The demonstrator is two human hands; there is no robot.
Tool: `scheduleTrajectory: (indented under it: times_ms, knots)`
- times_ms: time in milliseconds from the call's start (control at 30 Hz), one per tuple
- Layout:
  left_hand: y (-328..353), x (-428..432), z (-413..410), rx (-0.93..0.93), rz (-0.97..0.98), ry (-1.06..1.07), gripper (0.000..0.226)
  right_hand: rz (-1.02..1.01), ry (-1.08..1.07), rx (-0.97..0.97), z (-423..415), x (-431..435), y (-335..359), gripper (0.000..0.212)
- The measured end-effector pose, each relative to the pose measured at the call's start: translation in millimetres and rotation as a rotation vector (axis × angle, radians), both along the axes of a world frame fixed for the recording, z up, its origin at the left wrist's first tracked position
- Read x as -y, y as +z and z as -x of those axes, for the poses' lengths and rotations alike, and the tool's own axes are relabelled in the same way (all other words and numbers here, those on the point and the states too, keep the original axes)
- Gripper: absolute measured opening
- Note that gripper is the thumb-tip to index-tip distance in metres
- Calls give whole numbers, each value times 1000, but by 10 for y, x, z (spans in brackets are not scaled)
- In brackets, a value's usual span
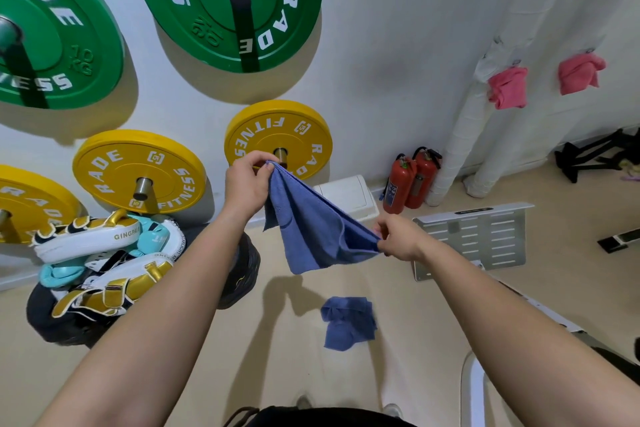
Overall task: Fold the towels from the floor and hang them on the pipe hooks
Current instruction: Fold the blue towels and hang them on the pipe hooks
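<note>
In mid-air over the floor [259,357], blue towel [304,229] spans both hands, long axis sloping from left hand [247,184] down to right hand [398,239]; fingers pinch a corner each; pipe hooks [516,62] far right, right hand nearer

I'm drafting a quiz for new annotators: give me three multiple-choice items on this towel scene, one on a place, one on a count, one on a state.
1. Where is the loose blue towel? A on the floor; B on a hook; C on a chair.
2. How many pink towels hang by the white pipes? A one; B two; C three.
3. How is the held blue towel? A pinched by the left hand and the right hand; B bunched in one fist; C folded flat.
Answers: 1 A, it lies crumpled on the floor. 2 B, two hang side by side. 3 A, each hand pinches an edge, with the cloth spread between them.
</note>
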State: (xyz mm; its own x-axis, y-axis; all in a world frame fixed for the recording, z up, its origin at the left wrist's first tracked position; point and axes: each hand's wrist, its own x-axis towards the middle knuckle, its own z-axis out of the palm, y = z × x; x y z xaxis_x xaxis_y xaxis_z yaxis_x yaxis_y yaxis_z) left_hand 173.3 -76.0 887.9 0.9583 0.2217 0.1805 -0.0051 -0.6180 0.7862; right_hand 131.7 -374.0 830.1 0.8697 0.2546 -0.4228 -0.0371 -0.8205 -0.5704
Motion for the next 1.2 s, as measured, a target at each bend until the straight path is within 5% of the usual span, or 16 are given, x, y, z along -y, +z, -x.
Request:
scheduleTrajectory:
  times_ms: [267, 567, 1000, 1133, 1200]
  knots:
    - [-216, -213, -100, -97, -39, 146, 20, -88, 42, 118, -19, 133, 135, 28]
    - [-256, -214, -194, -166, -163, 193, 19, 66, 162, 192, -25, 177, 361, 23]
    - [-346, -202, -154, -129, -68, 93, 16, -79, -261, 421, -241, 507, 619, 11]
    - [-391, -131, -74, -133, -75, 80, 16, 227, -199, 569, -411, 554, 687, 7]
    - [-477, -85, -45, -225, -185, 48, 15, 196, -209, 675, -443, 489, 707, 9]
